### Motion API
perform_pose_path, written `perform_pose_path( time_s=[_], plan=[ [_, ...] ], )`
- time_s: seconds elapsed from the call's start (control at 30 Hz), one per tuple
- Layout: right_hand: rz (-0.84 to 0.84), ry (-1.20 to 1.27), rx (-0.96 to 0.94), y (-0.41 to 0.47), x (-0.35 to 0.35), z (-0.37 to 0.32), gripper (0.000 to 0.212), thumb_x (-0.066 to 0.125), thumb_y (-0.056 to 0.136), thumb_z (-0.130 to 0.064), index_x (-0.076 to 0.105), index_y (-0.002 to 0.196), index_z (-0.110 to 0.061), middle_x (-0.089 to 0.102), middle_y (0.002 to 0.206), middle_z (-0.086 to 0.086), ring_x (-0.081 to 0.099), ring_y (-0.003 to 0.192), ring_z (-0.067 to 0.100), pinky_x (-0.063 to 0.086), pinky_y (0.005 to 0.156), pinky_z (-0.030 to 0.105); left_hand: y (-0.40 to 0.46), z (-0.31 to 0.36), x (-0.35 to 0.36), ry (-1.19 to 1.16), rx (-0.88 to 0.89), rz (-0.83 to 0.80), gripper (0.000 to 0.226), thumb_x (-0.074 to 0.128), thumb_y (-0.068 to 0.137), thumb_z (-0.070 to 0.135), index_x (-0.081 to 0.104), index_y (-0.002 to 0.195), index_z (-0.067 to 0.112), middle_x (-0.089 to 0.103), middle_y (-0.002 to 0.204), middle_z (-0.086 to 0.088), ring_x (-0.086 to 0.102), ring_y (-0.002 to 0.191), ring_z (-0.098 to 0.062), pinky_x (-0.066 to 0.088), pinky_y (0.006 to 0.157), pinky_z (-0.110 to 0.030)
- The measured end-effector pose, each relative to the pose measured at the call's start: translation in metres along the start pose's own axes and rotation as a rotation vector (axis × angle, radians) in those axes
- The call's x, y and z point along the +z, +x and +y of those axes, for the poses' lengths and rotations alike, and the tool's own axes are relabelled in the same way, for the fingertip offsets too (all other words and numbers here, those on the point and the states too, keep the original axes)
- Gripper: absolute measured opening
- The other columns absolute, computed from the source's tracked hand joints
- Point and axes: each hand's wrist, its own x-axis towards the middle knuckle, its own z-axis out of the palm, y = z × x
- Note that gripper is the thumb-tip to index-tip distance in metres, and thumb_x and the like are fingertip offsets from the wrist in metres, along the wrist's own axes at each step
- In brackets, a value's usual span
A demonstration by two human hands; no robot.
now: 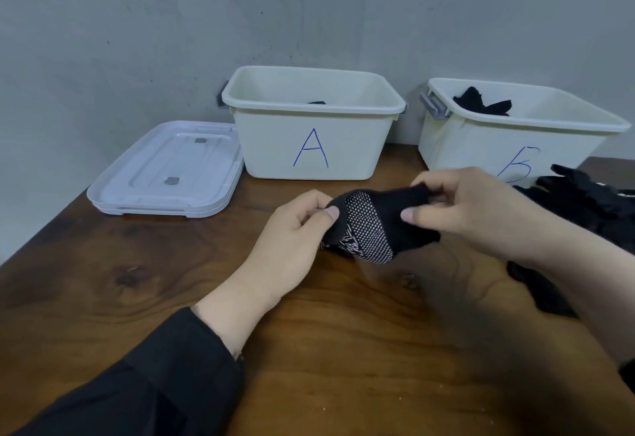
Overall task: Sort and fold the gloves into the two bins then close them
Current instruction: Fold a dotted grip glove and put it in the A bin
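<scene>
A black glove with white grip dots (369,226) is held just above the wooden table (171,281), bunched and partly folded. My left hand (295,229) pinches its left end between thumb and fingers. Its right end is gripped by my right hand (460,208). Behind them stands bin A (309,147), open, with a little dotted black fabric showing at its bottom. Bin B (481,147) at the right is open too and holds plain black gloves (481,104). A heap of black gloves (584,202) lies on the table behind my right arm.
Two white lids (165,171) lie stacked upside down to the left of bin A. A grey wall rises right behind the bins. The table's left edge runs diagonally from the lids toward the lower left.
</scene>
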Motion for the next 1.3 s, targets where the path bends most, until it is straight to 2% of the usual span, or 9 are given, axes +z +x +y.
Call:
perform_pose_path(
  time_s=[0.17,0.3,0.43,0.63,0.77,0.87,0.93,1.03,1.3],
  plan=[
    [0.230,0.437,-0.087,0.007,-0.003,-0.007,0.008,0.068,0.093,-0.011,0.075,0.090,-0.013,0.078,0.093,0.012,0.073,0.091,0.030,0.053,0.091,0.045,0.000,-0.002,0.000,-0.187,-0.086,-0.054,0.031,0.044,0.104,0.020,0.072,0.093,0.013,0.072,0.095,-0.007,0.064,0.091,-0.024,0.048,0.087,-0.040],
    [0.263,0.305,-0.077,0.026,-0.021,-0.011,0.008,0.070,0.093,-0.022,0.078,0.091,-0.022,0.078,0.092,0.006,0.070,0.084,0.024,0.054,0.085,0.055,0.004,-0.004,0.000,-0.098,-0.060,0.081,0.029,0.045,0.105,0.025,0.073,0.102,0.020,0.074,0.095,-0.004,0.071,0.089,-0.018,0.057,0.084,-0.040],
    [0.280,0.123,-0.051,0.045,-0.038,-0.019,0.008,0.070,0.094,-0.021,0.076,0.090,-0.022,0.077,0.086,-0.003,0.069,0.077,0.010,0.057,0.086,0.041,0.005,-0.005,-0.002,0.057,0.045,0.170,0.020,0.049,0.103,0.024,0.068,0.103,0.027,0.074,0.088,0.008,0.069,0.087,-0.008,0.054,0.078,-0.024],
    [0.575,-0.144,-0.268,0.042,-0.043,-0.015,0.009,0.065,0.096,-0.026,0.073,0.101,-0.027,0.066,0.080,-0.017,0.057,0.075,-0.004,0.042,0.071,0.012,0.004,-0.005,-0.002,0.136,0.065,0.207,0.017,0.051,0.100,0.026,0.066,0.106,0.031,0.073,0.093,0.015,0.066,0.096,-0.001,0.053,0.091,-0.034],
    [0.373,-0.303,-0.440,0.005,0.014,0.027,0.016,0.070,0.093,-0.020,0.073,0.108,-0.027,0.066,0.102,-0.018,0.059,0.101,-0.004,0.046,0.094,0.020,0.002,-0.004,-0.002,0.170,0.059,0.185,0.016,0.055,0.099,0.027,0.066,0.102,0.038,0.071,0.096,0.020,0.064,0.097,-0.003,0.049,0.088,-0.019],
    [0.058,-0.377,-0.376,-0.030,0.058,0.062,0.040,0.064,0.092,-0.052,0.068,0.125,-0.029,0.058,0.125,-0.019,0.050,0.121,-0.004,0.043,0.108,0.032,-0.001,-0.004,0.000,0.310,0.091,0.073,0.015,0.059,0.097,0.027,0.068,0.100,0.039,0.067,0.096,0.026,0.061,0.095,0.001,0.042,0.079,-0.007],
    [0.067,-0.326,-0.338,-0.046,0.067,0.071,0.050,0.054,0.094,-0.061,0.064,0.133,-0.032,0.052,0.134,-0.025,0.040,0.133,-0.008,0.033,0.116,0.026,-0.003,-0.004,0.003,0.427,0.147,-0.058,0.015,0.058,0.098,0.028,0.069,0.101,0.037,0.065,0.098,0.025,0.060,0.098,0.002,0.043,0.081,-0.008],
    [0.190,-0.222,-0.279,-0.050,0.061,0.072,0.035,0.056,0.097,-0.048,0.069,0.123,-0.029,0.057,0.124,-0.024,0.049,0.125,-0.001,0.035,0.108,0.017,-0.006,-0.004,0.009,0.553,0.240,-0.236,0.014,0.058,0.097,0.030,0.070,0.103,0.033,0.063,0.101,0.022,0.058,0.102,-0.001,0.042,0.086,-0.014],
    [0.160,-0.287,-0.238,-0.047,0.065,0.079,0.022,0.055,0.100,-0.038,0.074,0.096,-0.029,0.059,0.101,-0.022,0.053,0.100,0.002,0.044,0.095,0.029,-0.007,-0.012,0.020,0.808,0.291,-0.445,0.032,0.047,0.099,0.047,0.065,0.124,0.039,0.053,0.127,0.028,0.038,0.121,0.010,0.026,0.111,-0.025]
  ],
)
